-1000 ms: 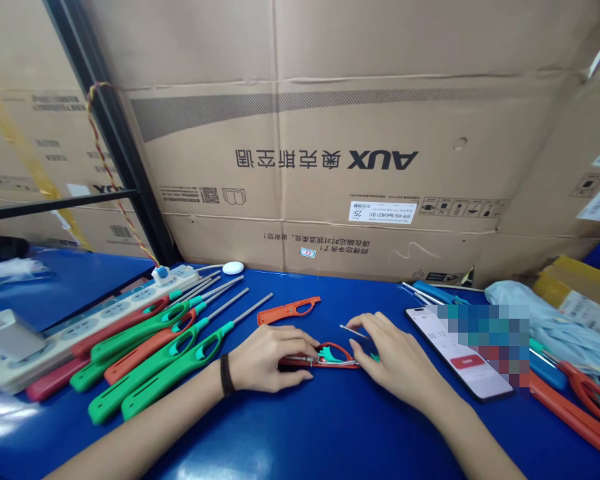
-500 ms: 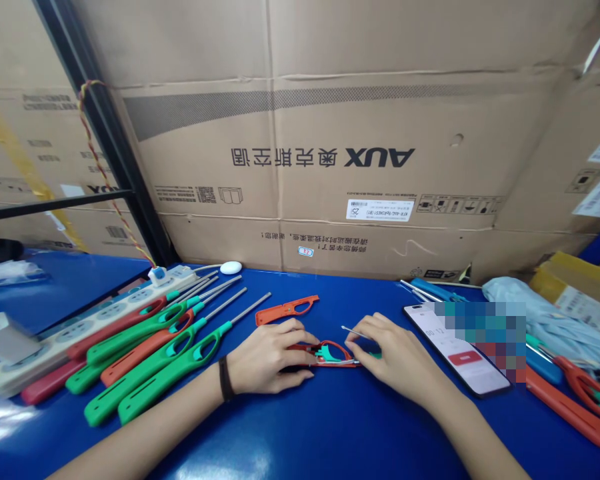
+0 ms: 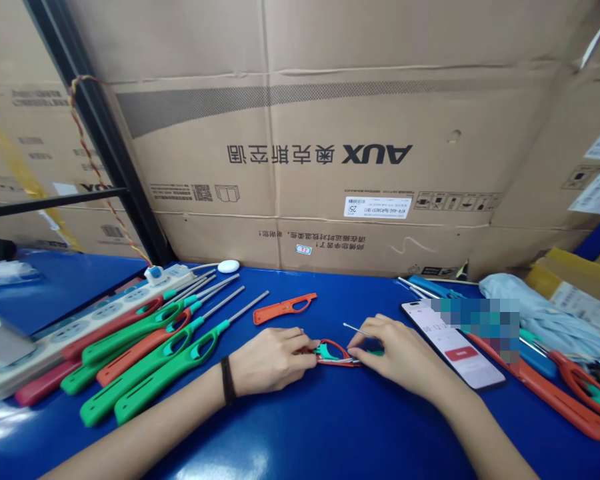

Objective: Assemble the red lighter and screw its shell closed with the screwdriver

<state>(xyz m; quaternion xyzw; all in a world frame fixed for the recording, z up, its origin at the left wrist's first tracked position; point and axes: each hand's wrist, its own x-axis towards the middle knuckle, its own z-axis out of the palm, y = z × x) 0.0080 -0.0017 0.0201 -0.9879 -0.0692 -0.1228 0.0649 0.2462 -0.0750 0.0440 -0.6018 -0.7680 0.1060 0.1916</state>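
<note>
My left hand [image 3: 275, 360] has drawn its fingers together on the left end of the opened lighter [image 3: 336, 362], lower middle of the frame, probably steadying its parts. My right hand [image 3: 403, 357] still pinches a thin metal rod [image 3: 357, 329], tip clear of the lighter.

Red lighter [image 3: 337, 362], casing open, green trigger [image 3: 324, 351] exposed, lying crosswise on table [image 3: 300, 433], left end covered by left hand [image 3: 274, 360]. Thin metal rod [image 3: 355, 329] slanted, pinched in right hand [image 3: 400, 353], tip pointing left.
</note>
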